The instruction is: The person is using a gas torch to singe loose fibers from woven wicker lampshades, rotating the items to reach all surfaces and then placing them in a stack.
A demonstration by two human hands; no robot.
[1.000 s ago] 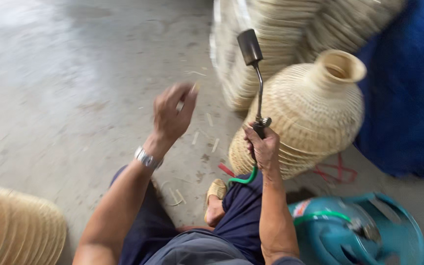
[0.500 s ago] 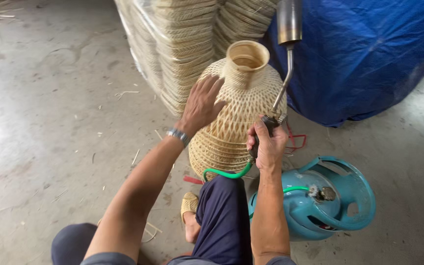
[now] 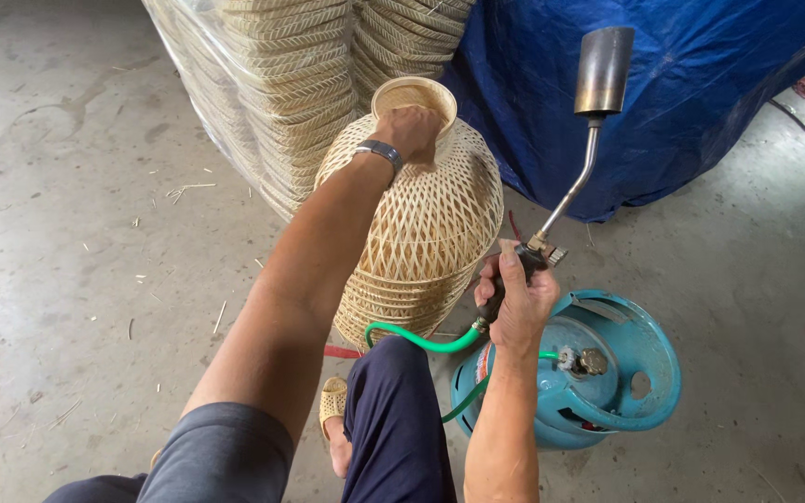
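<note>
Fingers of the left hand are curled over the rim of the neck of the woven bamboo lampshade, which stands in the centre of the frame on the concrete floor, so this hand holds the lampshade at its top opening. Fingers of the right hand are wrapped tightly around the handle of the gas torch, right of the lampshade; its long metal tube rises up and the dark burner head is at the upper right, pointing away from the weave. No flame can be seen. A green hose runs from the handle to the teal gas cylinder that lies at the lower right. Behind, at the top centre, is a stack of woven baskets in clear plastic, with a blue tarpaulin beside it. To work well here, I think the hand on the neck should keep the lampshade steady and turn it slowly, while the burner stays well apart from the plastic-wrapped stack, the hose and the arm.
</note>
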